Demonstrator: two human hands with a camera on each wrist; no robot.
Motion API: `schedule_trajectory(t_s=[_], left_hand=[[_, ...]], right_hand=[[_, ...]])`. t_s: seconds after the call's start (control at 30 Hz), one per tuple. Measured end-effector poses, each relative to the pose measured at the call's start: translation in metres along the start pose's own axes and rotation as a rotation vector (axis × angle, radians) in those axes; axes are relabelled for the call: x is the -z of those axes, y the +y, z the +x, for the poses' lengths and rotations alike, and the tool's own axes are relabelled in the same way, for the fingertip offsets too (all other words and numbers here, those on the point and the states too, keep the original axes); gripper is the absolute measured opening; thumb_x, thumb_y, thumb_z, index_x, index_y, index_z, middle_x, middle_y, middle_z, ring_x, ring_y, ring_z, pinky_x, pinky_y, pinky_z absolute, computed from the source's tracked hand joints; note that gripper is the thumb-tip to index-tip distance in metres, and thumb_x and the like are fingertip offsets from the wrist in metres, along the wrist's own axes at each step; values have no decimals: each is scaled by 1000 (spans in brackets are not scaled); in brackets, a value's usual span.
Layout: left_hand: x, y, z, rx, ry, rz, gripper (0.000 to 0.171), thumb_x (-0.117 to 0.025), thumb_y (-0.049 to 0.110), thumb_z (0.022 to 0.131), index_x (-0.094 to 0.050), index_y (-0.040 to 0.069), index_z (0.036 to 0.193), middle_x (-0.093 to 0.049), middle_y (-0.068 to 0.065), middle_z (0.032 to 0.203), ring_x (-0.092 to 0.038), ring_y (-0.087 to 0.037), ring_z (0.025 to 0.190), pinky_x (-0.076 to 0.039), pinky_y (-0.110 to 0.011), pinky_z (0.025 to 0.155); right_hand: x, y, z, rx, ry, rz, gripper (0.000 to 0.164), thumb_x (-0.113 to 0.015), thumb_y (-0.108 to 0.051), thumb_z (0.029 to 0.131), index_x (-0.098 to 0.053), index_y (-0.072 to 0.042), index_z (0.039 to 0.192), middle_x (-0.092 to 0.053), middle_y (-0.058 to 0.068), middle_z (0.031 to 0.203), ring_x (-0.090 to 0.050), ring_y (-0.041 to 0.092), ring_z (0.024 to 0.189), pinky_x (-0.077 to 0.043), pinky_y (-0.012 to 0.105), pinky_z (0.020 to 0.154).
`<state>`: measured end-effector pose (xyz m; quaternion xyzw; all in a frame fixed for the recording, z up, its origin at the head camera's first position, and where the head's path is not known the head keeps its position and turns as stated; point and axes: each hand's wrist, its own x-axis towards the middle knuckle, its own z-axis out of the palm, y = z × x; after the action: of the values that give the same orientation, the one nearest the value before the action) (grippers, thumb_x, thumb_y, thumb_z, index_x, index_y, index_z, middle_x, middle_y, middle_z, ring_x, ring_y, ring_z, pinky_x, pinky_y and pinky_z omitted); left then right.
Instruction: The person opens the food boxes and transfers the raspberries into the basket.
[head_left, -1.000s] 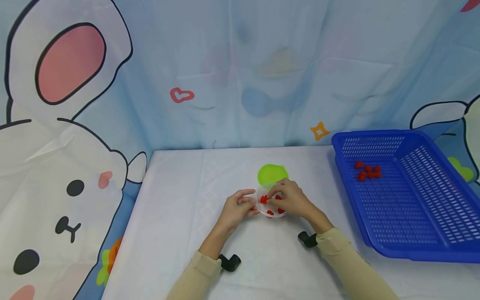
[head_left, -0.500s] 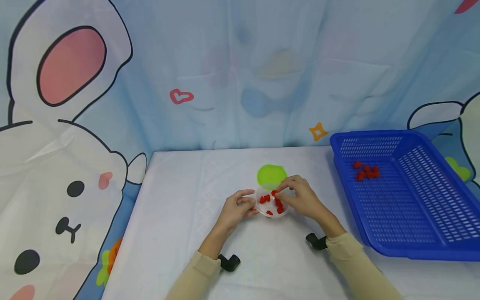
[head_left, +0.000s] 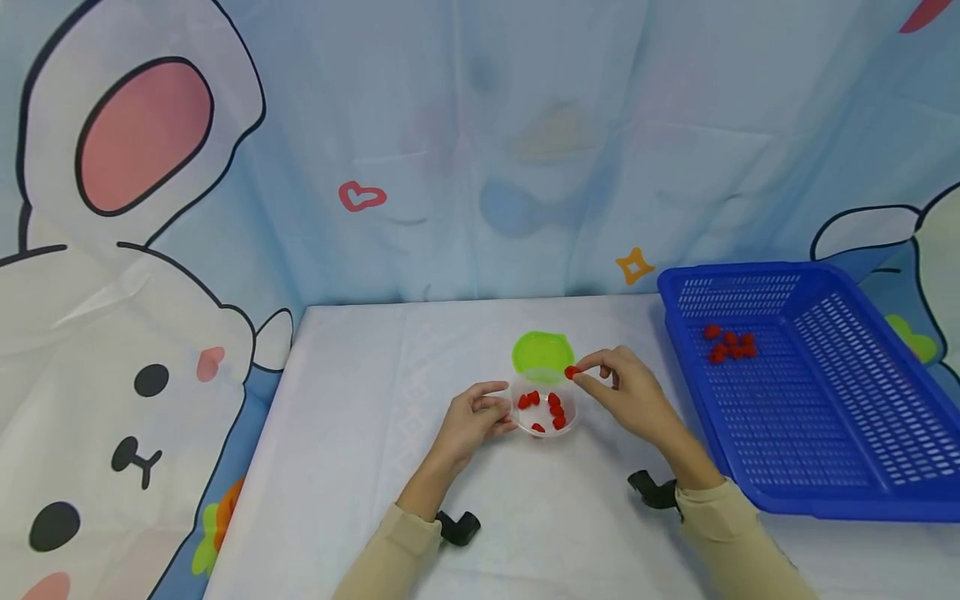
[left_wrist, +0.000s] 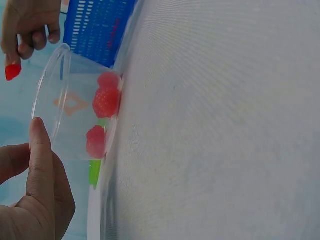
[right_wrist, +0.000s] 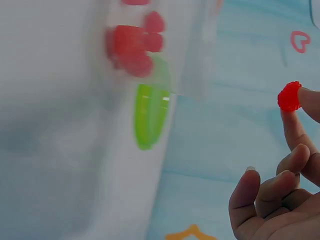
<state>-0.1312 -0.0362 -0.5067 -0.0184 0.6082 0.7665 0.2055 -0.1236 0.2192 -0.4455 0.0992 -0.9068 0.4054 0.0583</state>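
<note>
A clear round plastic tub [head_left: 542, 414] stands on the white table with several red toy raspberries [head_left: 558, 411] inside. My left hand [head_left: 468, 421] holds the tub's left side, its fingers curved about the wall; the left wrist view has a fingertip on the rim. Just beyond the tub's upper right, my right hand [head_left: 628, 393] pinches one red raspberry [right_wrist: 289, 96] between thumb and index finger, clear of the tub. The other right fingers are loosely curled. Behind the tub lies a bright green lid [head_left: 540, 348], partly seen through the tub's rim.
On the right is a large blue mesh basket [head_left: 802, 433] with several red raspberries [head_left: 730, 343] in its far left corner. A cartoon-printed curtain [head_left: 450, 150] hangs behind the table. Each wrist carries a black camera mount [head_left: 459, 527].
My right hand has lifted a raspberry out of the tub and moved it right, past the rim. The left hand has stayed at the tub.
</note>
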Motion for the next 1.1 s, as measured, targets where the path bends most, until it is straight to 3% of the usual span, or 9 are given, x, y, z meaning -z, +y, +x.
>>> schedule_trajectory(t_s=[0.23,0.43,0.73,0.9,1.1], left_hand=[[0,1,0,1,1,-5,35,-66,1,96,-60,1,131,-62,-17,102,-65,-19,84,-61,-36,82],[0,2,0,1,0,-8,35,-65,0,97,-60,1,132,-62,-18,103,-65,-19,84,-61,-36,81],[0,2,0,9,1,-13,36,-65,0,96,-60,1,132,-63,-15,100,-65,-19,83,-62,-36,81],[0,1,0,8,2,-12,36,-65,0,97,-60,1,132,-62,-17,102,-65,-19,83,-62,-36,81],[1,0,0,7,2,-6,35,-65,1,97,-60,1,132,-62,-20,105,-65,-19,83,-62,-35,81]], right_hand=[[41,-26,-5,77,56,-17,11,-73,-13,93,-74,-8,103,-45,7,84,-40,21,74,-34,26,50],[83,-21,-2,23,72,-71,19,-69,-22,98,-72,-6,108,-41,10,85,-36,22,72,-31,30,47],[139,20,14,-137,74,-171,45,-59,-39,102,-66,0,120,-48,16,100,-41,28,81,-33,33,50],[149,54,25,-179,47,-222,52,-57,-41,102,-63,7,121,-51,26,114,-47,33,86,-35,34,51],[149,93,37,-228,-17,-268,53,-57,-38,103,-62,13,117,-57,27,102,-49,29,71,-38,35,50]])
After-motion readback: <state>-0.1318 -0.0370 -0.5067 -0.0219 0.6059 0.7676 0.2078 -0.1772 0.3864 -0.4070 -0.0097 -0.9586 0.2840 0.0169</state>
